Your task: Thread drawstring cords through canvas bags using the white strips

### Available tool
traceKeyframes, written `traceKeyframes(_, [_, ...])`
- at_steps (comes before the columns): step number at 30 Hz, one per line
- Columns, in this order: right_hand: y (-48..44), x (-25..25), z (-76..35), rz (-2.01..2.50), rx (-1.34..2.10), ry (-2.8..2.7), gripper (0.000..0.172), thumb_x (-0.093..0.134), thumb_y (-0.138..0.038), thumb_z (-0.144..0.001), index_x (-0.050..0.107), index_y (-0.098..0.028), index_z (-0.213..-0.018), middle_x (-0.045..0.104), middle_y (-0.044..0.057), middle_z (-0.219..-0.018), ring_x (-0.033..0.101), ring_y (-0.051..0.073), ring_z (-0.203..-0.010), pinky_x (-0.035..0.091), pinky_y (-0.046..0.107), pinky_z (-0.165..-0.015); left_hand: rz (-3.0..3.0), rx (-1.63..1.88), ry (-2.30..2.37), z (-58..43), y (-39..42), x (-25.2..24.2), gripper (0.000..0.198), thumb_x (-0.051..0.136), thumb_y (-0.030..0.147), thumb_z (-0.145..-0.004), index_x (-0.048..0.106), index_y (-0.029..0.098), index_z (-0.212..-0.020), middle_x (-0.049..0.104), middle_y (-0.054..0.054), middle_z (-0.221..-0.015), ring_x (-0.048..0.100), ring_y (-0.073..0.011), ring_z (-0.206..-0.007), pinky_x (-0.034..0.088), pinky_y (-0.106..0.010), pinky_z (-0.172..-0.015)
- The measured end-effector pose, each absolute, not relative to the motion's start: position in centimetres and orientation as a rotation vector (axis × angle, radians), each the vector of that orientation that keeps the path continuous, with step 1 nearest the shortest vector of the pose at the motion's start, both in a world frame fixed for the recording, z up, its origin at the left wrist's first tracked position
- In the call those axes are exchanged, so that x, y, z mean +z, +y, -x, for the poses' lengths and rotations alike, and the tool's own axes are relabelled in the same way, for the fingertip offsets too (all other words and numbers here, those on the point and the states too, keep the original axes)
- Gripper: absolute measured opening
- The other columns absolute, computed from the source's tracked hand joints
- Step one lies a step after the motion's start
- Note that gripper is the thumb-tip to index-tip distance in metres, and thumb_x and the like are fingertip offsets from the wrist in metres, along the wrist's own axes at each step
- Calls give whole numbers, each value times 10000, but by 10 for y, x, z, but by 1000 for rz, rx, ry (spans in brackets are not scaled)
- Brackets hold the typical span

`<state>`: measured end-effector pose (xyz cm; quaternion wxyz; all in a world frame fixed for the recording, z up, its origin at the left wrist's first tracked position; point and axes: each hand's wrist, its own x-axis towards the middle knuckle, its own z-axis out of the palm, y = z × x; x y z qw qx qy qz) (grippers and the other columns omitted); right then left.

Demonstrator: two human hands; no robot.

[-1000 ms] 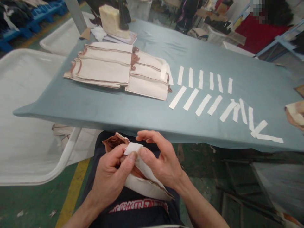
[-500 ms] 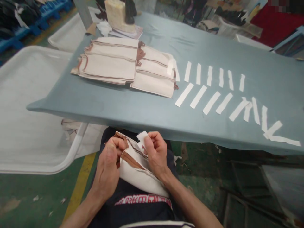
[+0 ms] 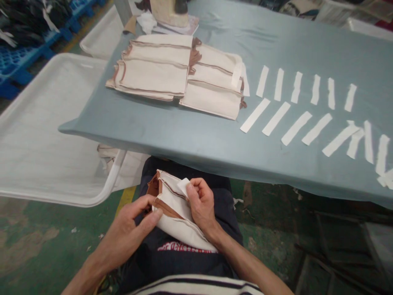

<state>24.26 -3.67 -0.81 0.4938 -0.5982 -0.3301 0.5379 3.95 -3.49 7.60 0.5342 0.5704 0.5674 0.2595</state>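
Observation:
A cream fabric piece with brown trim (image 3: 172,207) lies folded on my lap. My right hand (image 3: 201,205) is closed on its upper edge, pinching a small white strip (image 3: 183,186) against the cloth. My left hand (image 3: 135,223) touches the fabric's left side with thumb and fingers pinched on the brown-edged fold. Both hands sit below the near edge of the blue-grey table (image 3: 190,139).
Two stacks of similar cream pieces (image 3: 159,73) (image 3: 215,88) lie on the table. To their right are two rows of several white strips (image 3: 294,106). A large white tray (image 3: 39,135) stands at my left. A cream block (image 3: 167,8) rests at the table's far end.
The white strip went from between both thumbs to under my right fingers at the fabric's top edge. My left hand slid down to the left fold. The view tilted downward.

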Motion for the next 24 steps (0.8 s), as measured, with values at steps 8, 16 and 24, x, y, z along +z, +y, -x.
traceKeyframes(8, [-38, 5, -248, 1462, 1274, -814, 352, 762, -565, -944, 637, -243, -876, 522, -77, -668, 429, 128, -603, 384, 268, -597, -1515, 626, 1296, -52, -18, 86, 414, 617, 479, -1110, 829, 212, -875, 797, -14, -774, 708, -197, -693, 543, -234, -652])
traceKeyframes(16, [-27, 38, -265, 1472, 1192, -819, 404, 772, -614, -940, 600, -253, -882, 499, -85, -645, 384, 114, -559, 357, 253, -544, -1568, 614, 1162, -51, -13, 95, 366, 615, 459, -1130, 914, 246, -1134, 887, -12, -981, 792, -220, -861, 603, -241, -861])
traceKeyframes(24, [-38, 143, -291, 1359, 1308, -1110, 345, 824, -472, -981, 636, -241, -807, 508, -76, -615, 334, 89, -510, 265, 220, -455, -1606, 745, 1090, -70, 8, 113, 319, 623, 369, -1039, 893, 233, -939, 851, -11, -851, 751, -219, -735, 555, -259, -681])
